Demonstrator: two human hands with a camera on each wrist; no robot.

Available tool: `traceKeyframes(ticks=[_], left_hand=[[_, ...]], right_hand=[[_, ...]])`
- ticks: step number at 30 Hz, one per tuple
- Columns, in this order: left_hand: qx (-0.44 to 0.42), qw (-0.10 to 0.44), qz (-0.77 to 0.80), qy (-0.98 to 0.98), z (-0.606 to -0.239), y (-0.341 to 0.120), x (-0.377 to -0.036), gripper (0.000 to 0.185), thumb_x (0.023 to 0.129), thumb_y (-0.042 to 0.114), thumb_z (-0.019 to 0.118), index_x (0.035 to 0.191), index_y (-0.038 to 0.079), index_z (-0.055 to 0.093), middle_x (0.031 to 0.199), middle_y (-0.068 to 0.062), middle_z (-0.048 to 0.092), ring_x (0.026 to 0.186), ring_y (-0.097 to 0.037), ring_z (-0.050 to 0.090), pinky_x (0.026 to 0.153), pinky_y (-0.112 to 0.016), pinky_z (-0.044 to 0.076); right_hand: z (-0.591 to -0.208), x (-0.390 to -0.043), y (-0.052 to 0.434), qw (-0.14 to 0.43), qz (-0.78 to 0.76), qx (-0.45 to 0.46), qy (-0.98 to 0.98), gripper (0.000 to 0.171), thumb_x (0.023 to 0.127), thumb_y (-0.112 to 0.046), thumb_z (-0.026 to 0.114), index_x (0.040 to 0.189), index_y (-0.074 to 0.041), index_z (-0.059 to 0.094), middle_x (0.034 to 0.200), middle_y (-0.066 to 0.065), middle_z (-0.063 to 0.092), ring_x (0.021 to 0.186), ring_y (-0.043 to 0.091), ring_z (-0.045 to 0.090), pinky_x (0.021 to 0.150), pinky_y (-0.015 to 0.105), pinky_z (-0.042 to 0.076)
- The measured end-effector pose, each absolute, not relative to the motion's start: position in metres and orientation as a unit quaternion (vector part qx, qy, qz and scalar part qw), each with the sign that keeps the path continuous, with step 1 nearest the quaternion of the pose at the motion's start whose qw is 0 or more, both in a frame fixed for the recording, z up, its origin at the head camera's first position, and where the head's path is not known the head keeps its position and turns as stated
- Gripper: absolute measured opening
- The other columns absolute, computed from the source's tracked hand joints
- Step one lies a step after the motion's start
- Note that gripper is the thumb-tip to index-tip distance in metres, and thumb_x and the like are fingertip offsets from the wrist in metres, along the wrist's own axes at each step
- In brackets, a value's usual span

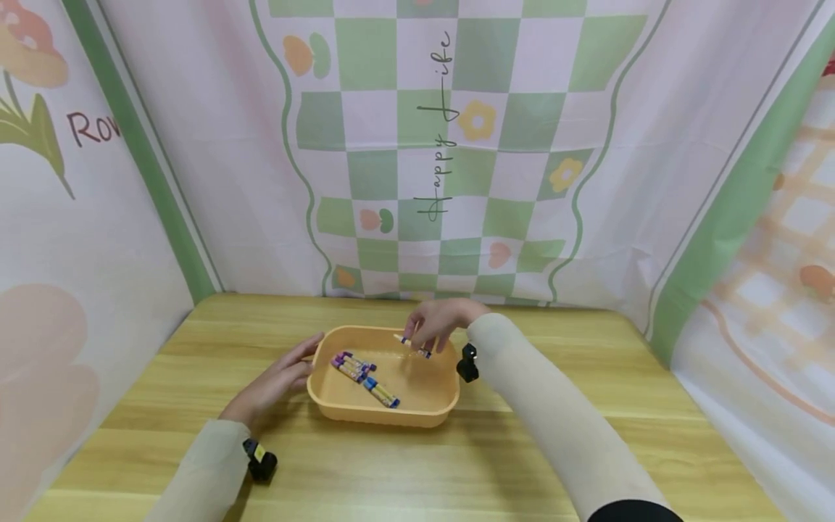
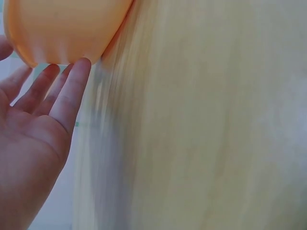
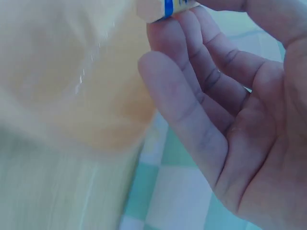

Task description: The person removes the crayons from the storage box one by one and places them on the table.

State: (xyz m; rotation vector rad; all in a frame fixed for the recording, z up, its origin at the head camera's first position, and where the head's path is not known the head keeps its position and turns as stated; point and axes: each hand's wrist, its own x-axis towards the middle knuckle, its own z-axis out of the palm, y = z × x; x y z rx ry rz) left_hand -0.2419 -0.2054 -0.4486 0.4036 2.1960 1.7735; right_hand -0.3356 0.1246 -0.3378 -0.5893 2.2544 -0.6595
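Observation:
An orange plastic basin (image 1: 385,416) stands on the table. My left hand (image 1: 277,384) lies against its left end, fingers nearly straight. In the left wrist view, those fingertips touch the basin wall (image 2: 67,28). Over the basin's far right part, my right hand (image 1: 438,322) pinches a crayon (image 1: 407,341) with a pale end and blue bands. The right wrist view catches only one end of this crayon (image 3: 152,10), at the top. Several purple-ended crayons (image 1: 351,367) lie together on the basin floor at left, with blue-ended crayons (image 1: 381,393) just nearer to me.
The wood-grain table (image 1: 417,471) reaches back to a curtain (image 1: 430,167) with green and white checks. Fabric panels also hang on the left (image 1: 130,239) and right (image 1: 757,290). Small black devices are strapped at the left wrist (image 1: 261,464) and right wrist (image 1: 467,362).

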Motion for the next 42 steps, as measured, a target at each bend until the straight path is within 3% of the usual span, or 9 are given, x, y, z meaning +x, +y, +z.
traceKeyframes(ticks=[13, 20, 28, 35, 42], left_hand=[[0.137, 0.136, 0.604, 0.774, -0.447, -0.205, -0.24, 0.06, 0.106, 0.02, 0.044, 0.161, 0.02, 0.021, 0.162, -0.017, 0.023, 0.134, -0.04, 0.046, 0.109, -0.049, 0.041], [0.132, 0.138, 0.614, 0.766, -0.447, -0.204, -0.239, 0.061, 0.105, 0.018, 0.045, 0.161, 0.021, 0.021, 0.162, -0.017, 0.023, 0.135, -0.04, 0.045, 0.11, -0.05, 0.04], [0.137, 0.14, 0.625, 0.756, -0.447, -0.203, -0.24, 0.061, 0.106, 0.017, 0.045, 0.161, 0.018, 0.02, 0.161, -0.02, 0.023, 0.136, -0.041, 0.043, 0.11, -0.05, 0.04], [0.131, 0.142, 0.622, 0.759, -0.447, -0.204, -0.24, 0.061, 0.106, 0.018, 0.046, 0.161, 0.019, 0.021, 0.162, -0.017, 0.023, 0.136, -0.041, 0.043, 0.111, -0.052, 0.039], [0.134, 0.146, 0.622, 0.758, -0.447, -0.204, -0.241, 0.061, 0.106, 0.019, 0.046, 0.161, 0.019, 0.02, 0.162, -0.018, 0.022, 0.137, -0.041, 0.042, 0.111, -0.051, 0.039]], right_hand=[[-0.339, -0.34, 0.201, 0.3, -0.286, -0.224, 0.882, 0.028, 0.09, -0.012, 0.067, 0.116, -0.002, 0.062, 0.091, 0.008, 0.065, 0.081, 0.019, 0.064, 0.071, 0.035, 0.061], [-0.353, -0.339, 0.247, 0.3, -0.326, -0.199, 0.874, 0.032, 0.089, -0.006, 0.066, 0.118, 0.006, 0.058, 0.089, 0.011, 0.063, 0.078, 0.02, 0.062, 0.082, 0.051, 0.059], [-0.376, -0.331, 0.293, 0.287, -0.339, -0.153, 0.883, 0.028, 0.088, -0.006, 0.065, 0.114, 0.002, 0.059, 0.09, 0.01, 0.061, 0.076, 0.02, 0.06, 0.079, 0.045, 0.059], [-0.4, -0.326, 0.316, 0.271, -0.359, -0.143, 0.881, 0.027, 0.087, -0.007, 0.066, 0.111, 0.004, 0.06, 0.086, 0.009, 0.063, 0.072, 0.017, 0.059, 0.066, 0.031, 0.055], [-0.413, -0.323, 0.323, 0.273, -0.389, -0.123, 0.871, 0.029, 0.088, -0.004, 0.066, 0.113, 0.009, 0.06, 0.088, 0.011, 0.066, 0.076, 0.018, 0.064, 0.069, 0.033, 0.059]])
